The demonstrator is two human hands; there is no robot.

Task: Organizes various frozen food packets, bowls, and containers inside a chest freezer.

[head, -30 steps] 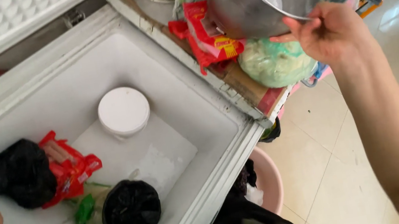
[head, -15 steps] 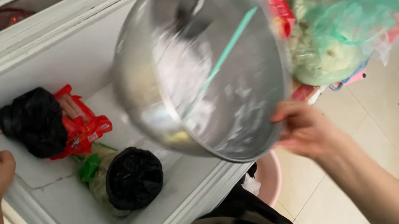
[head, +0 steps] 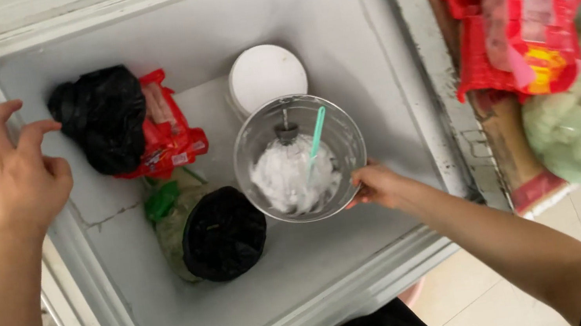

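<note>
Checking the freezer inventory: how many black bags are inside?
2. One black bag lies at the back left beside a red packet; the other black bag is at the front, left of the metal bowl. More may be hidden.

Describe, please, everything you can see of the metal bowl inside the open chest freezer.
The metal bowl is round, shiny and steel-like, sitting upright and low inside the white chest freezer. It holds a white, frosty mass and a pale green stick-like utensil leaning on its wall. The right hand grips its near rim. A white round lid lies just behind it, a black bag to its left.
</note>
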